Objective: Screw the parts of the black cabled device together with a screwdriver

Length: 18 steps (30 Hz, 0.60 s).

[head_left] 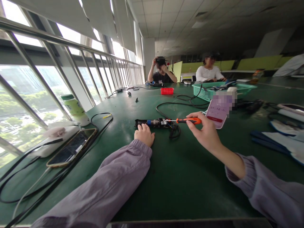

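Observation:
On the green table (166,177) lies a black cylindrical device (155,123) with a blue band and exposed inner parts at its right end. My left hand (144,134) is closed over its left part, fingers pressing it from the near side. In my right hand (205,131) is an orange and black screwdriver (190,120), gripped by the handle. The shaft points left, and its tip meets or nearly meets the exposed parts; contact is too small to tell. A short dark cable (175,132) curls beside the device's right end.
A lit phone (215,114) stands tilted behind my right hand. Beyond are a green basket (200,91) and a red box (167,91). At left lie another phone (71,148), cables and a green-lidded bottle (75,109); gloves (277,139) lie right. Two people sit across the table.

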Available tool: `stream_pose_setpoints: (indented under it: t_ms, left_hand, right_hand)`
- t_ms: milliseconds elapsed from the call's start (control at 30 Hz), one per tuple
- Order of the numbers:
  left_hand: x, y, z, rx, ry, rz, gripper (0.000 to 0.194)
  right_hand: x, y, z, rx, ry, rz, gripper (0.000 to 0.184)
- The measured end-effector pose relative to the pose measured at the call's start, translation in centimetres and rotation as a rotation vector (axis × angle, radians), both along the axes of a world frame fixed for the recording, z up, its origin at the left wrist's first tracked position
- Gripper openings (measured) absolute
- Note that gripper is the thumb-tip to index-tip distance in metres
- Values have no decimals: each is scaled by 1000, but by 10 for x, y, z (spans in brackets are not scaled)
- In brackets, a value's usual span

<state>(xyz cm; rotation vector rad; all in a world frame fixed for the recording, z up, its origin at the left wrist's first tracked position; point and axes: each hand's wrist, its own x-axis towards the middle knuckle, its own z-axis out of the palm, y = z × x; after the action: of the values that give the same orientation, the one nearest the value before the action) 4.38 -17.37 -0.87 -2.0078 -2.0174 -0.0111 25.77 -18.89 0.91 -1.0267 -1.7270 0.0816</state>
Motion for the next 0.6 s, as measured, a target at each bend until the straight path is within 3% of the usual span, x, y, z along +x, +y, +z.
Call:
stream_pose_setpoints:
  t_ms: [600]
  left_hand:
    - [2,-1,2,-23,-1,11,58]
  right_hand:
    - [0,1,-3,-44,-30,8,13]
